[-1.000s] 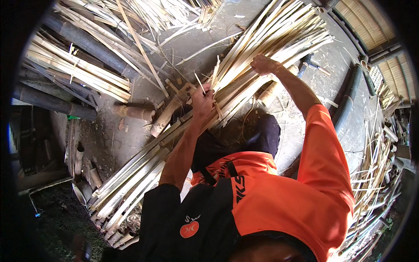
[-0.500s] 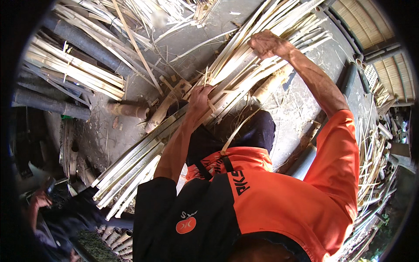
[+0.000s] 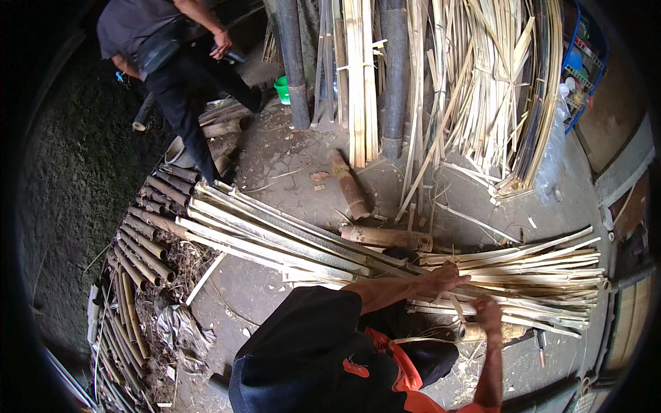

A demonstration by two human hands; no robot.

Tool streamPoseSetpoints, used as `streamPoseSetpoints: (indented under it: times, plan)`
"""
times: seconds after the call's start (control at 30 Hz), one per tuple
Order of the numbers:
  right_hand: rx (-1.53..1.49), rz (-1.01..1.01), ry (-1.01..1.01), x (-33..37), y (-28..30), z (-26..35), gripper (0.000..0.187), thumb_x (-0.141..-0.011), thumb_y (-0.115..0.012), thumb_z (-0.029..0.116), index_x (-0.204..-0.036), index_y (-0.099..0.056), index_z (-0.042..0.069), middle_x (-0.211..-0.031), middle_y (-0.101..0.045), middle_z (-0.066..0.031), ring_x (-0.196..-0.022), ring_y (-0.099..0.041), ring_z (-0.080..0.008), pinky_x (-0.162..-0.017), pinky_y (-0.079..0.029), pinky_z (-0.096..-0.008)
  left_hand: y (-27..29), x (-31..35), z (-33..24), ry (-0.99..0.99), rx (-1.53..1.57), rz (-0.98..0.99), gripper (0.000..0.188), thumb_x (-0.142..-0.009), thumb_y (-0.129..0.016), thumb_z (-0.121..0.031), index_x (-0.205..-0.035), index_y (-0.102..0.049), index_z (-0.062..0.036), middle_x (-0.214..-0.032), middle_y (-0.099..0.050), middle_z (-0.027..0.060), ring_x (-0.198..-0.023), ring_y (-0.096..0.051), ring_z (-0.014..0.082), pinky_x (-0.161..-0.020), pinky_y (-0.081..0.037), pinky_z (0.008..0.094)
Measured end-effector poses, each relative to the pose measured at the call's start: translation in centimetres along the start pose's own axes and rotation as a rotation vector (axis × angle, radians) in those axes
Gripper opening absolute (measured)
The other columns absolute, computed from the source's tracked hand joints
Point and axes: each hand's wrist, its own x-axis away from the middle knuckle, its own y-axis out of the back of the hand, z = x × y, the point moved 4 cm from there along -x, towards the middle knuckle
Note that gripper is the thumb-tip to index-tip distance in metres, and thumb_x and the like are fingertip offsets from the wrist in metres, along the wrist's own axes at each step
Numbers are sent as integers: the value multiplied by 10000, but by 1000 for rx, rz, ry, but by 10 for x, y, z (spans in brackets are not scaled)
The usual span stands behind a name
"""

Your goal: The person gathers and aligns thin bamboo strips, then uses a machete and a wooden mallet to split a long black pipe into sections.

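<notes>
A long bundle of split bamboo strips (image 3: 537, 279) lies crosswise in front of me, its pale ends fanned out at the right. My left hand (image 3: 444, 277) is closed on the bundle near its middle, the fingers bent around the strips. My right hand (image 3: 489, 313), slightly blurred, is a fist at the near edge of the same bundle, just right of the left hand. What it grips, if anything, is hidden. Between the hands a short flat bamboo strip (image 3: 456, 308) sticks out. A thick bamboo piece (image 3: 492, 333) lies beneath the bundle.
Beyond the bundle lie bamboo pieces (image 3: 350, 186). Bundled strips (image 3: 482, 89) and dark poles (image 3: 394, 76) lie at the back. A person (image 3: 172, 62) stands at the far left, near a green bucket (image 3: 282, 90). A knife-like tool (image 3: 542, 350) lies at the right.
My view has swung left, bringing more of the standing person into sight. My right hand has come from the far part of the strips back close to my left hand, which stays at the bundle.
</notes>
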Motion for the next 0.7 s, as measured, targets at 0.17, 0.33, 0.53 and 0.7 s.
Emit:
streamPoseSetpoints:
  times: [0.17, 0.33, 0.53, 0.7]
  plan:
    - [316, 1, -44, 21, -38, 51, 407, -819, -515, 426, -805, -624, 35, -731, -618, -171, -710, -606, -342, -606, -458, -442, -2, -5, -3, 178, 41, 312, 742, -882, -339, -532, -428, -380, 53, -403, -370, 121, -388, -304, 214, -434, -326, 398]
    - [114, -199, 382, 26, -56, 44, 214, -840, -460, 202, -805, -542, 7, -675, -556, -177, -661, -562, -352, -555, -425, -448, 19, -12, -48, 202, 87, 36, 591, -858, -423, -505, -778, -520, 73, -757, -515, 237, -697, -502, 329, -673, -392, 433]
    - [-351, -107, -36, 49, -94, 79, 294, -876, -425, 253, -872, -532, -20, -717, -557, -181, -548, -529, -315, -488, -415, -411, 18, 6, -48, 250, 5, 102, 602, -813, -519, -491, -1100, -498, 38, -1027, -505, 235, -977, -493, 350, -858, -385, 394]
    - [-1325, -119, -520, 81, -56, 20, 520, -868, -399, 518, -835, -562, 26, -625, -522, -43, -506, -532, -183, -561, -510, -319, 106, 0, -73, 168, -148, 276, 755, -697, -614, -553, -1162, -429, 12, -1130, -448, 228, -1060, -424, 362, -892, -331, 455]
